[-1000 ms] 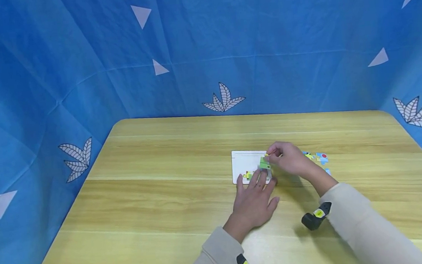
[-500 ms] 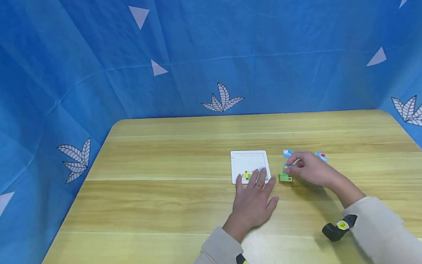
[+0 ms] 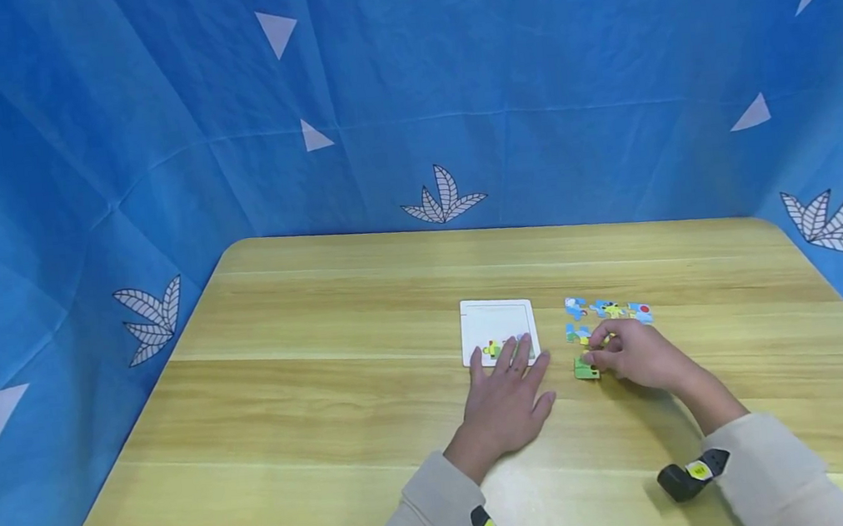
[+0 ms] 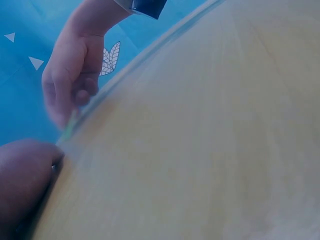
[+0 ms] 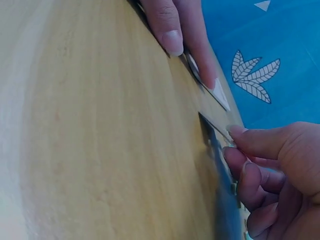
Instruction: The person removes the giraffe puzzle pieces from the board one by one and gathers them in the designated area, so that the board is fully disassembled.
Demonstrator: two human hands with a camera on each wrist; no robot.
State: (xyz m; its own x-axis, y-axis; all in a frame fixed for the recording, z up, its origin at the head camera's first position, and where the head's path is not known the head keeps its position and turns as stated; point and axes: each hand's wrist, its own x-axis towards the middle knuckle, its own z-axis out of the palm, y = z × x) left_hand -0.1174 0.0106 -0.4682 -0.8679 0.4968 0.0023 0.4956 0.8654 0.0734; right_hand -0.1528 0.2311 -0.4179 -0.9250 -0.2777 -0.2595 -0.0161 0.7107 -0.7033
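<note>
My left hand (image 3: 505,410) lies with its fingers spread across the lower edge of a white puzzle tray (image 3: 496,316). Yellow and green puzzle pieces (image 3: 493,349) sit along the tray's bottom, partly covered by those fingers. Right of the tray, my right hand (image 3: 642,354) pinches a green puzzle piece (image 3: 585,368) between thumb and fingers. In the right wrist view the puzzle piece (image 5: 216,124) appears edge-on and tilted, one end near the tabletop. The left wrist view catches the right hand (image 4: 75,70) with a blurred green bit at its fingertips.
Several loose puzzle pieces, among them a blue one with a red dot (image 3: 641,311) and a blue and white one (image 3: 574,307), lie beyond the right hand. The wooden table (image 3: 327,388) ends at a blue curtain (image 3: 374,67).
My right hand has carried the green puzzle piece from above the tray rightward and toward me, beside the loose pieces. The left hand stays on the tray.
</note>
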